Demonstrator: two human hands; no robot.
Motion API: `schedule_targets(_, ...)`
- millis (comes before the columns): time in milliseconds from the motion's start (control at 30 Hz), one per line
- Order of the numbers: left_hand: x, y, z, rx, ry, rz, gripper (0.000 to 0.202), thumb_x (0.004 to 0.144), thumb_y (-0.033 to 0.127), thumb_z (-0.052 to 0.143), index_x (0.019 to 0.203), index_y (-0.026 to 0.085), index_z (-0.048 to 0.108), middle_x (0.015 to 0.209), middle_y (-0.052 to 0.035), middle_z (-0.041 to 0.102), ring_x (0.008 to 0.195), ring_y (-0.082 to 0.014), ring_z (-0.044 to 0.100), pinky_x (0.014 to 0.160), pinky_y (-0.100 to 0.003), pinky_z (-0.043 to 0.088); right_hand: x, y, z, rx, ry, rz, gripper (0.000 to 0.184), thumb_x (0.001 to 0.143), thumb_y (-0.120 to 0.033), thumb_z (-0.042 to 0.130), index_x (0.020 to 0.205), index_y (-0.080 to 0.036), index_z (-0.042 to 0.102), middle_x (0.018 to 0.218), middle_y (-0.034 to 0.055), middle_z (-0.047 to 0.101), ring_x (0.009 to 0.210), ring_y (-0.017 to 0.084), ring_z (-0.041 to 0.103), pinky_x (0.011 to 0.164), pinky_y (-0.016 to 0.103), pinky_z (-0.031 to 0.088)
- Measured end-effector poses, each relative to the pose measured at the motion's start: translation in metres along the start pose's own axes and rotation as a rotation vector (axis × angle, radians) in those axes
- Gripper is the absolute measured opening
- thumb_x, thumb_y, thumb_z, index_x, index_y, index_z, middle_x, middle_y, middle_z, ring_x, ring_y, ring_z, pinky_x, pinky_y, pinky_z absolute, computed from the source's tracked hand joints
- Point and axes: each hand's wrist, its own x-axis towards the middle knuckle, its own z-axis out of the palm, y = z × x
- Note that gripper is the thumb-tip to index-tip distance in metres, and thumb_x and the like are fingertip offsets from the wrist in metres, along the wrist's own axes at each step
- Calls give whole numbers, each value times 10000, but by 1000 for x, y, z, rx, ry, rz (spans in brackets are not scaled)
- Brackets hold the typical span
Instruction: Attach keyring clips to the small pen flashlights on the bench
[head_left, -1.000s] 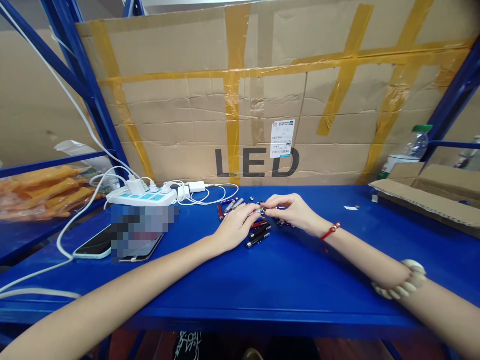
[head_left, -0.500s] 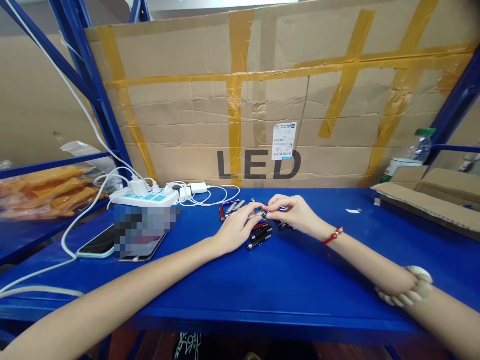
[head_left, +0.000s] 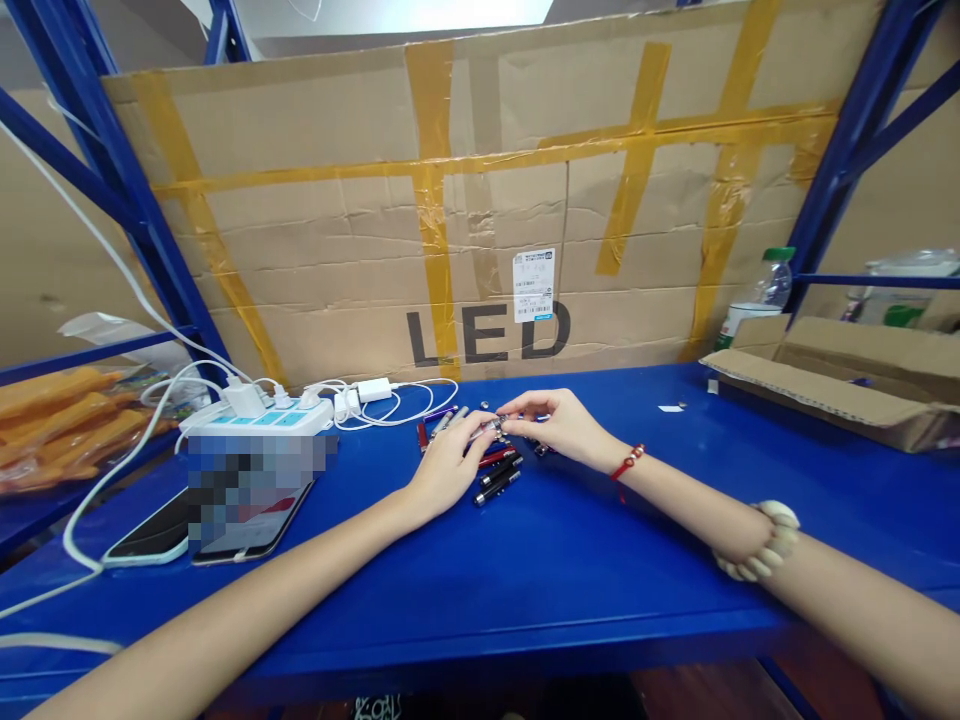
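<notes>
My left hand (head_left: 448, 468) rests over a small pile on the blue shelf, its thumb and fingers pinching a small silvery tube (head_left: 489, 428). Facing it from the right, my right hand (head_left: 559, 428) has thumb and forefinger closed at the tube's near end; fingers hide most of that tip. The pile holds several short, pen-like metal tubes. Two black tubes (head_left: 496, 482) lie below the hands, with a red tube (head_left: 495, 459) just above them. Another red tube (head_left: 422, 438) and a purple tube (head_left: 442, 414) stick out left of my left hand.
Left of the pile lie two phones, a black one (head_left: 150, 530) and a grey one (head_left: 259, 530), before a white power strip (head_left: 262, 422) with cables. A taped cardboard sheet (head_left: 345, 290) stands behind. At right are an open carton (head_left: 810, 395), a bottle (head_left: 759, 295) and a paper scrap (head_left: 670, 408).
The camera has turned slightly right, so everything sits further left in the picture. Both hands stay together over the pile, still pinching, with only slight finger movement.
</notes>
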Motion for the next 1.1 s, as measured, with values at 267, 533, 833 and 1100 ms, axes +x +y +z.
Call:
schedule_targets(267,-1,-1,1,14,-38,2,257,900,313,351,1042,205,535,1089,-41,598,1040,-191,528,919,-339,392,1,6,-6,66,-61,-52,183,621,-320,712,656,-145,670,722,29,645,655,124,568,613,256,449)
schedule_targets(533,-1,1,0,-46,-101,53,236,898,262,354,964,176,564,997,-40,638,918,-173,575,842,-309,420,1,15,-8,29,-113,-162,171,629,-303,721,646,-140,670,725,40,628,674,131,568,616,263,441)
schedule_targets(833,-5,1,-2,52,-221,99,230,910,266,326,950,185,538,870,-25,600,805,-160,566,722,-270,414,-3,13,-8,65,-220,-201,173,611,-265,743,567,-145,626,657,17,601,618,114,551,596,252,447)
schedule_targets(1100,-7,2,-3,87,-192,72,109,883,245,372,869,189,465,796,-4,579,722,-153,558,639,-248,390,-6,12,-4,23,-181,-231,235,615,-295,735,543,-134,581,641,31,593,600,123,544,564,255,437)
